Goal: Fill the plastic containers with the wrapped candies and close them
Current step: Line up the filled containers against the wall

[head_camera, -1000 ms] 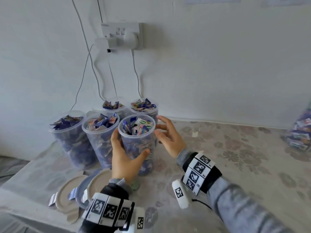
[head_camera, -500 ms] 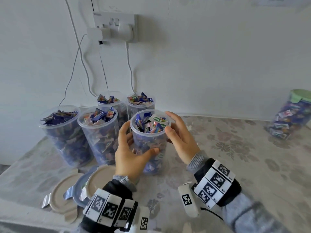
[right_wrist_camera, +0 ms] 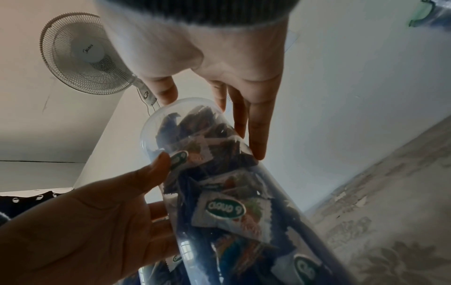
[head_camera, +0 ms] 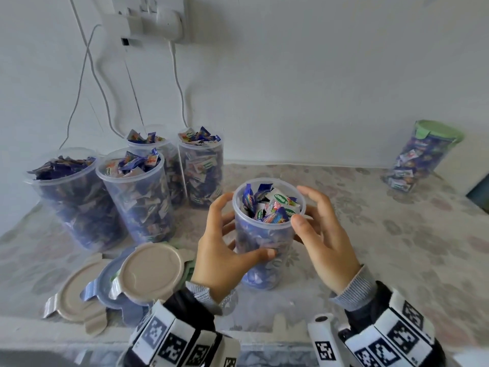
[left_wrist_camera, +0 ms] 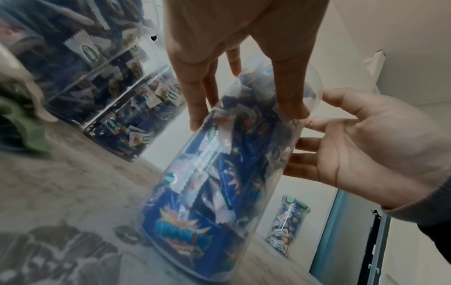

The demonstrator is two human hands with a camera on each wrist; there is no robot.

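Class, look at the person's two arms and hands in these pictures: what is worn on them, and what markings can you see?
Both hands, the left hand and the right hand, are bare. Each wrist shows a ribbed grey knitted sleeve cuff. Behind each cuff sits a black wrist band carrying white blocks printed with black square code markers. A small white camera unit juts from the right band.

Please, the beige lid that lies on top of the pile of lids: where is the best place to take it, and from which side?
Probably the beige lid is best pinched at its right rim, from above and the right. That edge overhangs the blue lid beneath, and the left hand is nearest.
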